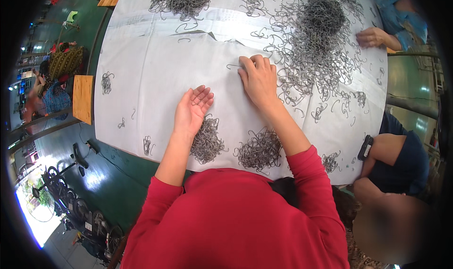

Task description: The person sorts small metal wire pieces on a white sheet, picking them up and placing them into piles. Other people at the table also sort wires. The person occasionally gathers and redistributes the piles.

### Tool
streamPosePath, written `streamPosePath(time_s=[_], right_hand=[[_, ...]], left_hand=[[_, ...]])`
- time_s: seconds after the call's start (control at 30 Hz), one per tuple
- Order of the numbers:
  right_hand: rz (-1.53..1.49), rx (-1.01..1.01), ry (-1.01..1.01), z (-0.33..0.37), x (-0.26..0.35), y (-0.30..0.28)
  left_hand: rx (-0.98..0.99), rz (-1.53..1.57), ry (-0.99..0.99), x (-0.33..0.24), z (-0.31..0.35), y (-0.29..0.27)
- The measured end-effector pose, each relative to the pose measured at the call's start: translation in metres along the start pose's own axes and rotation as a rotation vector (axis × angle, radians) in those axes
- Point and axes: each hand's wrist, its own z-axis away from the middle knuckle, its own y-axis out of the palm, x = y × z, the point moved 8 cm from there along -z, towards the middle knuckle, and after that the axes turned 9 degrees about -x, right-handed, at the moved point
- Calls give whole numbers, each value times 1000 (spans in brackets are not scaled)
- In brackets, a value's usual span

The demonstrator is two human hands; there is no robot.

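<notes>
My right hand [259, 80] is over the middle of the white-covered table, palm down. Its thumb and forefinger pinch a thin grey wire hook [233, 66], whose bent end sticks out to the left. Further left and nearer to me, my left hand [194, 109] is turned palm up, its fingers loosely stretched and nothing seen in them. Just below that hand lies a heap of wire hooks [207, 140]. A second near heap [259, 150] lies beneath my right forearm, partly covered by it. To the right of my right hand spreads a large loose pile of hooks [323, 42].
Another hook pile [184, 0] lies at the far left of the white sheet [122, 47]. Small clusters [107, 83] dot the left side. At the right edge, another person's hand [372, 37] rests near the large pile. A black device [365, 147] lies at the right edge.
</notes>
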Motion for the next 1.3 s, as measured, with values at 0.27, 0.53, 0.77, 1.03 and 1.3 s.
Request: streamPosePath(time_s=[0.27, 0.53, 0.77, 1.03, 1.3], right_hand=[[-71, 5, 215, -5, -29, 2], [104, 209, -76, -10, 3, 17], [-381, 620, 223, 93, 1, -52], [-56, 295, 651, 128, -67, -94], [102, 13, 490, 102, -96, -94]], left_hand=[[85, -69, -18, -1, -4, 4], [99, -69, 3, -3, -4, 5], [81, 17, 74, -30, 2, -23], [90, -23, 36, -13, 23, -4], [185, -154, -90, 44, 48, 35]])
